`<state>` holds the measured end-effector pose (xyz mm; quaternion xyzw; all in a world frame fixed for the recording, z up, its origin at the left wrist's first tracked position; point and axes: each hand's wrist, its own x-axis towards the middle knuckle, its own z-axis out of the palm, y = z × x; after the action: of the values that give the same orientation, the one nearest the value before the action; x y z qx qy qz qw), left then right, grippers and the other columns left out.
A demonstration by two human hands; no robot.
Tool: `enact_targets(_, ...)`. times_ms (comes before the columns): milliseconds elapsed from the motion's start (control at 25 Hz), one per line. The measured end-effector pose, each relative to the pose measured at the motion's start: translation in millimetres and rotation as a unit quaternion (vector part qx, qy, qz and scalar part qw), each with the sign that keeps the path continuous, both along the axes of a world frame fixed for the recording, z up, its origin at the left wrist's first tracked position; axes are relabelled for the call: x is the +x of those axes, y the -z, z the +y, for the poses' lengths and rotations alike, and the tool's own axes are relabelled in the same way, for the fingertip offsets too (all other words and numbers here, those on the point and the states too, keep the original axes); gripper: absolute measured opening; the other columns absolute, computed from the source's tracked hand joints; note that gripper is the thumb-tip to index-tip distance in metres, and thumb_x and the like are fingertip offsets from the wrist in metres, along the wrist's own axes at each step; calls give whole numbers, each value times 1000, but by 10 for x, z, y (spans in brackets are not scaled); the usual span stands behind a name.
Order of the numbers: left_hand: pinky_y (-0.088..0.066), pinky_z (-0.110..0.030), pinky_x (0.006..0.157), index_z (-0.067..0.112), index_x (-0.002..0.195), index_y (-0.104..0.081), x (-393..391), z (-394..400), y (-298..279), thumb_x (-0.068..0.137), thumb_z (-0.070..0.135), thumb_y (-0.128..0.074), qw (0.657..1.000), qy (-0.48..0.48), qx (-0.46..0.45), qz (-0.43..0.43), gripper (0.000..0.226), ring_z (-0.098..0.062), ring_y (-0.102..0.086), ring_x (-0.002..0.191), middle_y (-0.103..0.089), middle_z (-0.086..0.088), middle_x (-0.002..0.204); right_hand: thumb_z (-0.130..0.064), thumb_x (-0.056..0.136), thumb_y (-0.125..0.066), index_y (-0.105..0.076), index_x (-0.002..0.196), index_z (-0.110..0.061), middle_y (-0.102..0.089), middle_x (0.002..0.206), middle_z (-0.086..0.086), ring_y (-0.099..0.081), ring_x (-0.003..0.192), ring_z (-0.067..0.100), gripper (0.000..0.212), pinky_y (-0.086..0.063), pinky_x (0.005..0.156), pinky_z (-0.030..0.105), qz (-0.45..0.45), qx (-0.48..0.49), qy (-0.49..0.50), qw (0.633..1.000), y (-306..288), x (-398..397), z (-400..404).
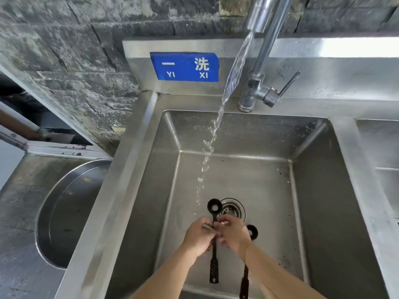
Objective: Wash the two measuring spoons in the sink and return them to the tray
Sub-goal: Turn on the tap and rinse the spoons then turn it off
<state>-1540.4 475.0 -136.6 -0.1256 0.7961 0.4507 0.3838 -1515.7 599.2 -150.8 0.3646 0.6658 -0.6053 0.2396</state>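
Note:
Two black measuring spoons are in the steel sink (313, 190). Over the basin, both hands pinch the handle of one spoon (214, 207), its bowl pointing away from me near the drain (234, 209) and holding a little water. My left hand (199, 237) grips the handle from the left, my right hand (234, 233) from the right. The second spoon (252, 231) lies on the sink floor under my right wrist, with its handle running toward me. Water streams from the tap (262, 61) and falls just left of the held spoon. The round metal tray (56, 212) sits left of the sink.
A blue sign (184, 66) is fixed on the steel backsplash. The tap lever (287, 85) points right. A second basin (384, 152) lies at the right. A dark stone wall stands behind, and a grey counter holds the tray.

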Motion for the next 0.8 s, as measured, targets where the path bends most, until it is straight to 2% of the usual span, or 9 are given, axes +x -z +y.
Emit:
enact_targets(80,-58,-31,66,15,99,-60,-72,-11,-310,91,17,-61,1000,-18,24,6,8,-22,-70,78,-73,-12,96,-12,89,-64,-64,87,-22,-62,60,-2,-55,49,13,10,-45,49,26,23,-5,-10,1000,-312,-100,11)
enact_targets(160,-60,-31,67,10,102,-58,-138,-19,-581,92,14,-62,998,-41,52,-4,11,-22,-70,79,-72,-16,100,-10,91,-62,-66,95,-15,-58,53,0,-49,44,13,8,-39,46,24,25,-27,-10,999,-564,-171,-7)
enact_targets(280,-61,-35,72,5,105,-56,-218,-37,-873,92,11,-62,996,-58,65,-24,16,-32,-70,88,-71,-21,104,-10,92,-62,-67,101,-10,-59,57,4,-48,45,13,11,-40,47,26,32,-29,-9,999,-842,-234,-43)
enact_targets(480,-59,-31,67,8,103,-56,-257,-142,-1047,92,13,-62,995,-67,67,-24,13,-29,-69,82,-71,-22,100,-10,92,-64,-68,98,-11,-62,64,8,-50,48,15,7,-43,51,27,26,-42,15,999,-1052,-295,-152)
enact_targets(640,-51,-31,57,11,98,-58,-266,-230,-1058,91,17,-58,998,-28,26,56,10,-19,-57,62,-65,-7,80,-8,92,-64,-68,102,-7,-58,55,2,-46,43,13,11,-42,46,23,24,-79,38,996,-1091,-341,-239)
enact_targets(800,-51,-31,69,17,95,-59,-313,-264,-1085,89,18,-54,981,55,-41,180,8,-18,-66,76,-71,-1,84,-6,95,-58,-67,105,-5,-60,67,7,-44,49,16,13,-38,47,26,32,-110,79,990,-1164,-403,-276)
